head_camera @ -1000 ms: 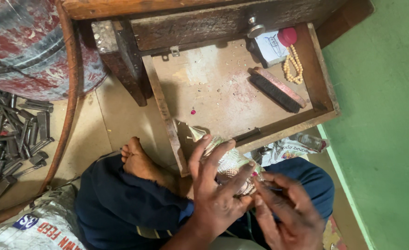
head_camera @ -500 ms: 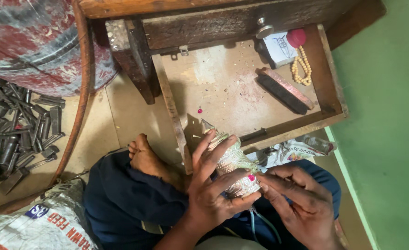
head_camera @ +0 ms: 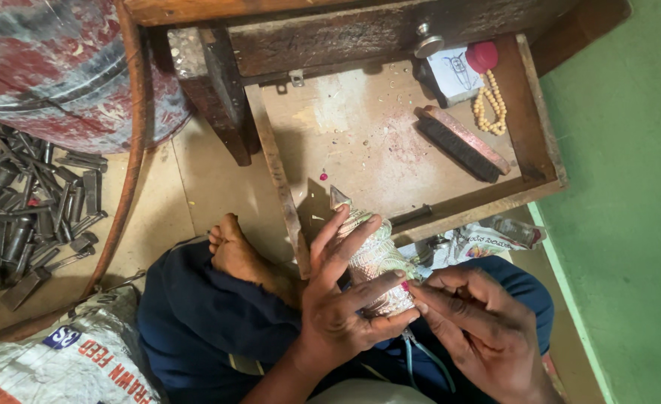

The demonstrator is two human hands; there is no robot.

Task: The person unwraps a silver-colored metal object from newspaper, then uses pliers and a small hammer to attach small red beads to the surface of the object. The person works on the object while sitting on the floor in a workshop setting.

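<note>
My left hand (head_camera: 338,299) is wrapped around a silvery, finely patterned ornament (head_camera: 371,258) with a pointed tip, held over my lap at the front edge of an open wooden drawer (head_camera: 540,120). My right hand (head_camera: 476,329) is closed with its fingertips pinched against the lower right side of the ornament. Green-handled pliers (head_camera: 420,355) poke out below, between the two hands; which hand grips them I cannot tell. I sit cross-legged in dark blue trousers, a bare foot (head_camera: 237,251) to the left.
Inside the drawer lie a flat brush (head_camera: 461,142), a string of pale beads (head_camera: 489,108), a small white box (head_camera: 454,73) and a red cap. Several dark metal tools (head_camera: 31,217) are piled at left beside a red-grey drum. A printed sack (head_camera: 61,359) lies bottom left; green wall at right.
The view shifted slightly. My left fingers spread further over the ornament and my right fingertips moved in to pinch its lower right side.
</note>
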